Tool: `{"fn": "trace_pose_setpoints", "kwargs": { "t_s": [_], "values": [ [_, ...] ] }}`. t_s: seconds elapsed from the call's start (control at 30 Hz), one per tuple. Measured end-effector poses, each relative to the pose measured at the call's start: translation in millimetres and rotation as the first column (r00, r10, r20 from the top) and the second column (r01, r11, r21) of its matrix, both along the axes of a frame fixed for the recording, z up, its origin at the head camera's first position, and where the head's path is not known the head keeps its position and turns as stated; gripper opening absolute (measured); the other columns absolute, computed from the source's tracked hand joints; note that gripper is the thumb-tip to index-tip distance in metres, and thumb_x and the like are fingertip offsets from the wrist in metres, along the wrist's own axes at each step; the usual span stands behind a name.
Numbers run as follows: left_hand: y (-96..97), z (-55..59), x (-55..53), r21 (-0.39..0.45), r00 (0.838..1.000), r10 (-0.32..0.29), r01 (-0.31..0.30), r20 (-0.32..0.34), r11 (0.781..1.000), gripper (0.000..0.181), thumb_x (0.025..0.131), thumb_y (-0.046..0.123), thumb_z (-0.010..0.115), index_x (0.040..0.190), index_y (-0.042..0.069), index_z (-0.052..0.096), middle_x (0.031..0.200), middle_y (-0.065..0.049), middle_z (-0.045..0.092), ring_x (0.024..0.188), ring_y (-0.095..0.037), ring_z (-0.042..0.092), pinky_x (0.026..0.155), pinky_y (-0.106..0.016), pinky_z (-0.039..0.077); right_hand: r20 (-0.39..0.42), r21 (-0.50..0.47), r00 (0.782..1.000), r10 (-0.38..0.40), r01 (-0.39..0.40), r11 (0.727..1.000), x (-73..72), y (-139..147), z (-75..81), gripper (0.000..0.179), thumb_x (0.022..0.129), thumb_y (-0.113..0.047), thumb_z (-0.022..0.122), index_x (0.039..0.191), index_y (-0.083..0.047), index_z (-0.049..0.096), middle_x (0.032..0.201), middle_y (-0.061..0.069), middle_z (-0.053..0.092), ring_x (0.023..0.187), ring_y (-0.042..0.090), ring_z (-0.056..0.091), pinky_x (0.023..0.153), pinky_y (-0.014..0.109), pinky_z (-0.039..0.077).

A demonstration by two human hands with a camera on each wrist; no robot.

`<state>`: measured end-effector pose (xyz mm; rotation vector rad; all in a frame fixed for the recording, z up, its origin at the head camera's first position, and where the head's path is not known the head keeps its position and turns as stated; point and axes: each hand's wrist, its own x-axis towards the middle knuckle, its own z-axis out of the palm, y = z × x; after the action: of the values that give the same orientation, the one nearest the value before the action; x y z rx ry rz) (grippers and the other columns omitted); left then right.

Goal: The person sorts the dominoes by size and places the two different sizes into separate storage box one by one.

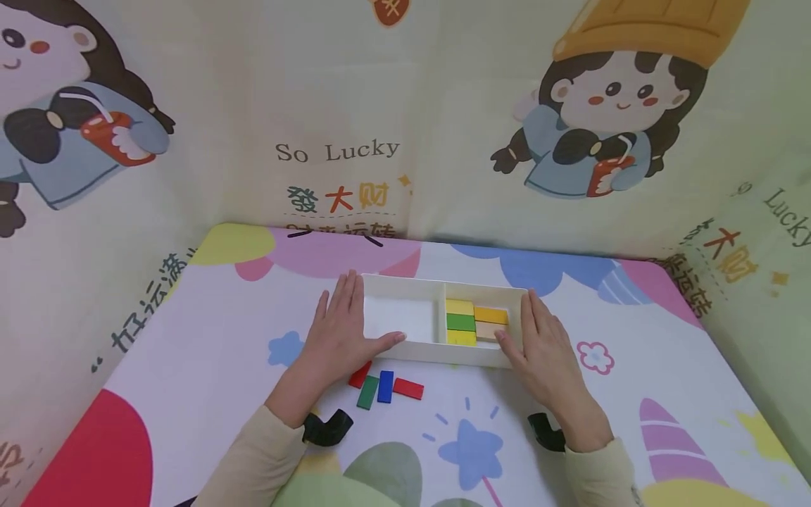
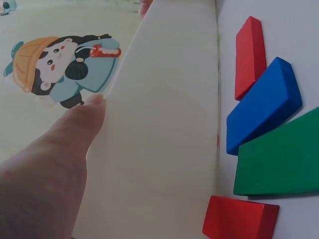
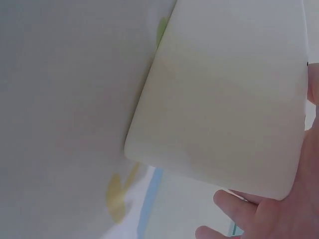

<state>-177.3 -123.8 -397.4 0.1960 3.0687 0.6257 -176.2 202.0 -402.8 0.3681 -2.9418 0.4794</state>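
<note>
the left hand (image 1: 342,334) and the right hand (image 1: 550,352), fingers straight and thumbs spread wide, touch the left and right ends of a white divided tray (image 1: 443,353) mid-table. five blocks (image 1: 460,322) lie in its right half, four loose blocks (image 1: 385,387) near its left; the far backdrop (image 1: 342,91) reads "so lucky" and "發大财".

On the table (image 1: 209,366), the box (image 1: 437,354) is being flanked by the left hand (image 1: 338,334) and right hand (image 1: 548,355), blocks (image 1: 461,322) are being contained in its right compartment (image 1: 493,298), and four loose pieces (image 1: 385,387) are being seen before its left compartment (image 1: 402,313).
</note>
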Motion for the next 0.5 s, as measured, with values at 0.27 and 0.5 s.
{"fn": "trace_pose_setpoints", "kwargs": {
  "t_s": [0.27,0.5],
  "values": [
    [1.1,2.6,-2.4,-0.007,1.000,-0.008,0.008,0.014,1.000,0.121,0.080,0.081,0.052,0.158,0.003,0.003,0.168,-0.013,0.000,0.156,-0.029,-0.001,0.124,-0.058,0.006,0.001,-0.011,0.998,-0.058,0.058,0.998,1.2,1.6,-0.6,0.086,0.101,-0.051,0.044,0.156,0.005,0.009,0.161,0.029,0.019,0.145,0.049,0.025,0.115,0.065,0.025],
    [-1.7,0.0,-2.1,-0.010,1.000,-0.007,0.007,0.007,1.000,0.121,0.080,0.080,0.052,0.158,0.003,0.004,0.168,-0.014,0.000,0.156,-0.030,0.000,0.125,-0.057,0.006,-0.013,0.007,0.998,-0.063,0.063,0.998,0.0,-0.2,-4.6,0.085,0.101,-0.050,0.045,0.155,0.007,0.012,0.158,0.033,0.023,0.142,0.051,0.028,0.113,0.067,0.028]
  ]
}}
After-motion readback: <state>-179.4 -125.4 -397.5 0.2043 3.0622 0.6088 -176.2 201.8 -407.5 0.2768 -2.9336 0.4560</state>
